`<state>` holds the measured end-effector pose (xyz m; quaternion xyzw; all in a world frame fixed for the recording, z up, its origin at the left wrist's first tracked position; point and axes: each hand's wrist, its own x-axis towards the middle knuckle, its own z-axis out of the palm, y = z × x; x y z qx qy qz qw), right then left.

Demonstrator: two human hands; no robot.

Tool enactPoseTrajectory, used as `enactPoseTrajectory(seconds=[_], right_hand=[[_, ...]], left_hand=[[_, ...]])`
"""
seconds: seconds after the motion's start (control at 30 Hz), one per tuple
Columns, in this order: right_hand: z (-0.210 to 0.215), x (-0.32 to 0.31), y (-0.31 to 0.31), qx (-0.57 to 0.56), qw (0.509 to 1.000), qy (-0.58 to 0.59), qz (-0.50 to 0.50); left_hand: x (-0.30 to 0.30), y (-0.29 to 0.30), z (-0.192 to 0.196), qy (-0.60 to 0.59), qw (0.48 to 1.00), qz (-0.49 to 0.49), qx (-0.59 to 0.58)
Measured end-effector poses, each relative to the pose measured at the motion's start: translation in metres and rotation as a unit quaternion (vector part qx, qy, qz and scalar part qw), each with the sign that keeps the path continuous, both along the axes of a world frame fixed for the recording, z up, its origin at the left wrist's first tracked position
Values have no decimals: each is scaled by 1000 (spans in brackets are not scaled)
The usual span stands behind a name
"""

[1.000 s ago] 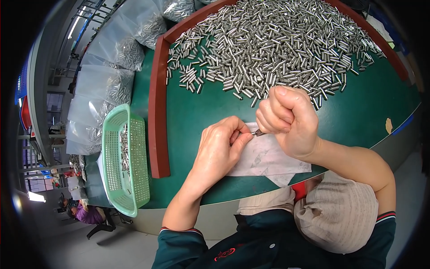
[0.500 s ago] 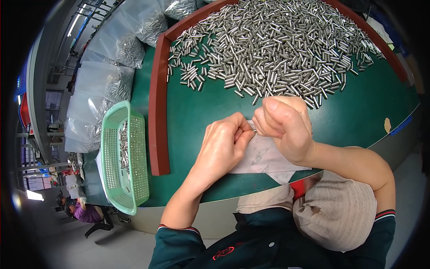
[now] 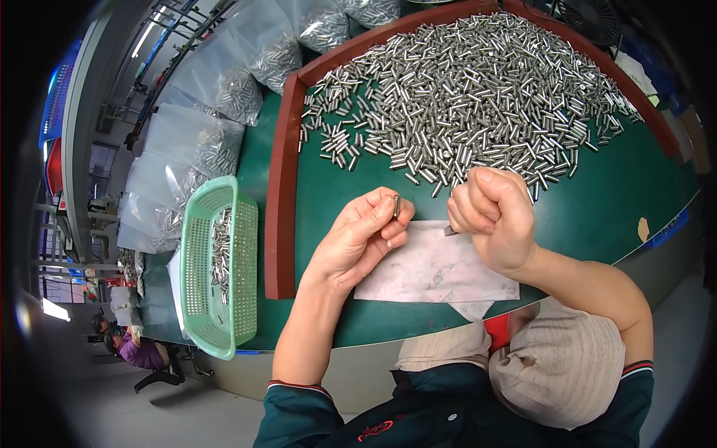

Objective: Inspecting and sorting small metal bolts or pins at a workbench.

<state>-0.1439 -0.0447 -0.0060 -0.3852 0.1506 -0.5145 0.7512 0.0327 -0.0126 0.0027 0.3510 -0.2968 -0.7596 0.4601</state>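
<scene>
Left hand [image 3: 357, 243] pinched a pin [image 3: 396, 207] we had moved clear of the tool [image 3: 449, 231].
At three o'clock, our right hand [image 3: 497, 224] clenched that tool; contact seemed over.

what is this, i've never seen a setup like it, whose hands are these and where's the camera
There's no machine here: these are a person's bare hands. A wide fisheye camera worn on the head looks down, which is why straight edges bend.

The left hand pinches a small metal cylinder. The right hand is a fist with the tip of a small grey object poking out; the rest is hidden.

On the green tabletop lie a pale pinkish cloth and a big pile of silvery metal cylinders, edged by a dark red rail. To the left are a pale green plastic basket and clear plastic bags, both holding metal pieces.
</scene>
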Motion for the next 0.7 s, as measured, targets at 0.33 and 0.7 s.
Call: enactPoseTrajectory(seconds=[0.33,0.7], right_hand=[[-1,-2,-2,9,1000,9,7],[1,-3,-2,15,1000,3,27]], left_hand=[[4,-9,-5,-76,991,112,-14],[-22,-29,-14,-719,607,185,-284]])
